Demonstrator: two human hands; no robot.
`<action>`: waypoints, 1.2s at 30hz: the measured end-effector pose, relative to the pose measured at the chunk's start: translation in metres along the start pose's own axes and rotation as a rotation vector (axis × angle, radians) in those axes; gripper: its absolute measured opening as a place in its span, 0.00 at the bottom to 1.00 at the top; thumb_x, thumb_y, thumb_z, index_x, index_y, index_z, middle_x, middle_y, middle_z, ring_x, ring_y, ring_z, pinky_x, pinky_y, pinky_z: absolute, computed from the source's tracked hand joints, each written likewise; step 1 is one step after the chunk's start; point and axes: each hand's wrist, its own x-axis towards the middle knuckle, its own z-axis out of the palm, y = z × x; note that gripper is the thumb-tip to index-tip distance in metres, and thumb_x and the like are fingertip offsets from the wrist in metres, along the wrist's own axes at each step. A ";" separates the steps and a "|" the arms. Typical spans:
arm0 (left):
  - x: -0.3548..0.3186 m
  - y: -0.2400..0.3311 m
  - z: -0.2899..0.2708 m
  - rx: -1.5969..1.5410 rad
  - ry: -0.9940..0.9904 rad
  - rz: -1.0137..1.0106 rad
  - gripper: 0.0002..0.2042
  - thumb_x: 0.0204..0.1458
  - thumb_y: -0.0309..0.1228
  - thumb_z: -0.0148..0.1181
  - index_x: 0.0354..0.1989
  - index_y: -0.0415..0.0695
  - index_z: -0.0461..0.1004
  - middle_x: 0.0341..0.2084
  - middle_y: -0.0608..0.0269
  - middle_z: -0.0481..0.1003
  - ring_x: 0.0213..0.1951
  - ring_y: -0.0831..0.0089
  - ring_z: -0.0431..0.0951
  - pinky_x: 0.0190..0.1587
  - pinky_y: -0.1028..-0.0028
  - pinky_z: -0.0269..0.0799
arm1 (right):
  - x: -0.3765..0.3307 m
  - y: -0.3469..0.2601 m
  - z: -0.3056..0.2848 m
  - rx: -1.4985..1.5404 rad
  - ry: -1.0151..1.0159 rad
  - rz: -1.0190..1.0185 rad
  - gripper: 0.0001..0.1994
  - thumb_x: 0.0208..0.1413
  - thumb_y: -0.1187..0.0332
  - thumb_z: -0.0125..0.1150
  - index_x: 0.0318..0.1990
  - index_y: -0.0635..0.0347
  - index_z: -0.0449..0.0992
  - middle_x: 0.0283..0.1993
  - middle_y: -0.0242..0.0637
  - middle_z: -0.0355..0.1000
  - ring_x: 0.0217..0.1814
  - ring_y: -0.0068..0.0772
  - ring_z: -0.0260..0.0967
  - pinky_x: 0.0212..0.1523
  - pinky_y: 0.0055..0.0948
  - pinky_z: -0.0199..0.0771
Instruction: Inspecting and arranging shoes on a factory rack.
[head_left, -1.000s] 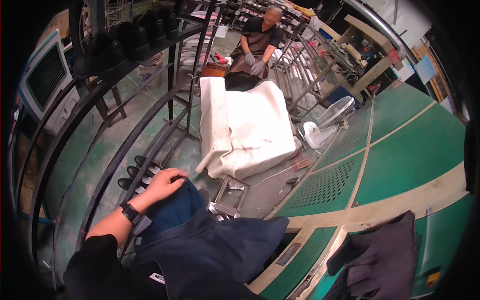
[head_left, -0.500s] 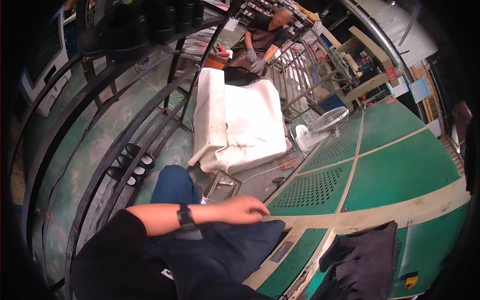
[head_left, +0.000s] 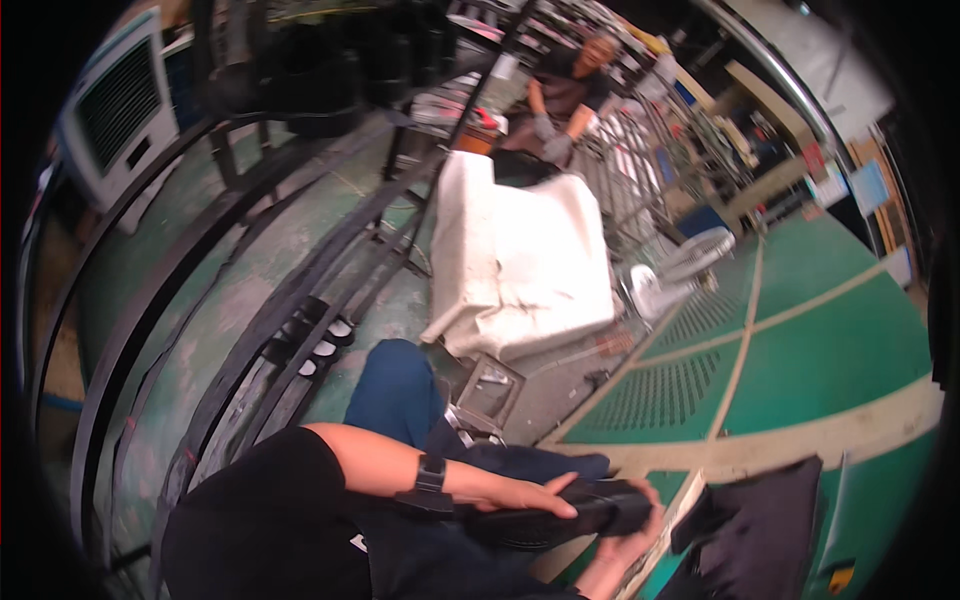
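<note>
A black shoe [head_left: 560, 518] lies across my lap, held between both hands. My left hand [head_left: 530, 495], with a dark watch [head_left: 430, 475] on its wrist, grips the shoe from the near left, its thumb on top. My right hand [head_left: 628, 535] wraps round the shoe's right end, fingers at the far side and palm toward the lower edge. The shoe's underside and part of its left end are hidden by my left hand and the dark clothing. A dark cloth [head_left: 755, 530] hangs over the green machine beside my right hand.
Green cabinets [head_left: 810, 345] with beige edges run along the right. A dark metal rack [head_left: 190, 270] holding several black shoes [head_left: 310, 85] curves along the left. Ahead are a white-covered block [head_left: 545, 260], a fan [head_left: 690, 265], a metal frame [head_left: 490, 395] and a seated co-worker [head_left: 570, 95] wearing gloves.
My left hand has moved down and right, and my right hand has come into view. Both now hold a black shoe that was not visible before. The view has shifted left.
</note>
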 end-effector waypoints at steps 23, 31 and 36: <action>-0.058 -0.096 -0.093 -0.902 0.153 0.122 0.29 0.59 0.55 0.48 0.53 0.40 0.72 0.44 0.49 0.79 0.42 0.54 0.81 0.46 0.61 0.78 | 0.059 0.204 0.019 0.077 -0.104 0.777 0.14 0.50 0.64 0.53 0.38 0.66 0.76 0.36 0.46 0.75 0.40 0.44 0.73 0.48 0.42 0.77; -0.078 -0.089 -0.082 -0.802 0.163 0.220 0.30 0.59 0.56 0.46 0.54 0.40 0.72 0.44 0.49 0.78 0.43 0.54 0.81 0.46 0.60 0.78 | 0.053 0.195 0.031 0.166 -0.209 0.682 0.15 0.53 0.61 0.53 0.37 0.65 0.77 0.36 0.46 0.76 0.44 0.44 0.73 0.50 0.42 0.75; -0.089 -0.087 -0.075 -0.737 0.176 0.299 0.30 0.59 0.57 0.45 0.54 0.40 0.71 0.45 0.49 0.78 0.43 0.54 0.81 0.45 0.60 0.78 | 0.069 0.187 0.058 -0.125 -0.391 0.783 0.19 0.57 0.59 0.51 0.46 0.67 0.75 0.42 0.48 0.76 0.48 0.45 0.73 0.54 0.43 0.73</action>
